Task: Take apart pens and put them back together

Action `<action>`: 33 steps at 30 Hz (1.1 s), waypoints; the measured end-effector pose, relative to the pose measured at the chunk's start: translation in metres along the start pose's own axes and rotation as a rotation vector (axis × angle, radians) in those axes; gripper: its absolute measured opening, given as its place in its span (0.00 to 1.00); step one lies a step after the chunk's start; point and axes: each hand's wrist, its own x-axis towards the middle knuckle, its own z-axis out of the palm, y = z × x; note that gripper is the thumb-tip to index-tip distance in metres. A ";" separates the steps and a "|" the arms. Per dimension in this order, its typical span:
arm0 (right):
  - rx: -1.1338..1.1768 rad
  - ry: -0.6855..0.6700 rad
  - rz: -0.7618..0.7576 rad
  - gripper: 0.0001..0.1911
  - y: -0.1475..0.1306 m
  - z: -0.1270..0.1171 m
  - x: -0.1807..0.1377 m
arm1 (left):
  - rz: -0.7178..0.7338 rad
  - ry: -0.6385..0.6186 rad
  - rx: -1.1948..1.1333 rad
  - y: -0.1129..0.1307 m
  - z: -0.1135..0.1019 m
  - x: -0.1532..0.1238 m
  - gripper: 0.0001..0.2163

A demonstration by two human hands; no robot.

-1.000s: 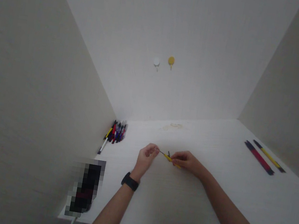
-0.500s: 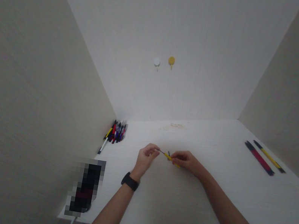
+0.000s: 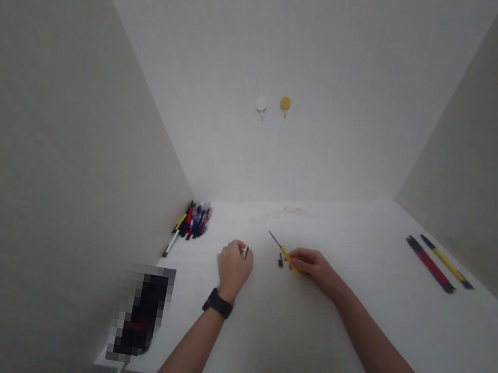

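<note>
In the head view my right hand [image 3: 312, 264] pinches a slim yellow pen barrel [image 3: 285, 254]. A thin dark rod [image 3: 275, 238], like a refill, sticks out of its far left end. My left hand [image 3: 234, 267] is closed over the tabletop, knuckles up, a black watch on its wrist. A small dark piece [image 3: 246, 253] shows at its fingers, too small to name. Between the hands, just left of the right fingertips, small dark parts [image 3: 281, 261] lie on the table.
Several pens [image 3: 196, 219] stand bunched in the back left corner beside a white pen [image 3: 171, 242]. A pixelated dark object [image 3: 144, 312] lies front left. At right lie a long red-and-black item [image 3: 431, 264] and a yellow-and-black one [image 3: 446, 261]. Two hooks [image 3: 285, 103] are on the wall.
My left hand has let go of the thin rod's end, moved left and down, and turned knuckles up. The rod's free end now points further up and away.
</note>
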 end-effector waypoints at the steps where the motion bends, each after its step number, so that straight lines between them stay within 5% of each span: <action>1: -0.001 -0.005 -0.003 0.21 0.000 0.000 0.000 | 0.015 -0.006 0.013 0.000 0.000 -0.001 0.03; 5: -0.002 -0.023 -0.007 0.20 0.001 0.000 0.001 | -0.007 -0.038 -0.098 -0.005 0.005 0.001 0.03; 12: 0.020 -0.045 -0.004 0.18 0.000 0.000 0.000 | -0.119 0.107 -0.566 -0.013 0.011 0.013 0.07; 20: 0.002 -0.076 -0.014 0.18 0.004 0.000 0.002 | -0.240 0.070 -0.896 -0.003 0.006 0.013 0.14; 33: -0.186 -0.129 -0.035 0.19 0.014 -0.001 0.007 | -0.282 -0.049 -0.890 -0.001 0.007 0.012 0.19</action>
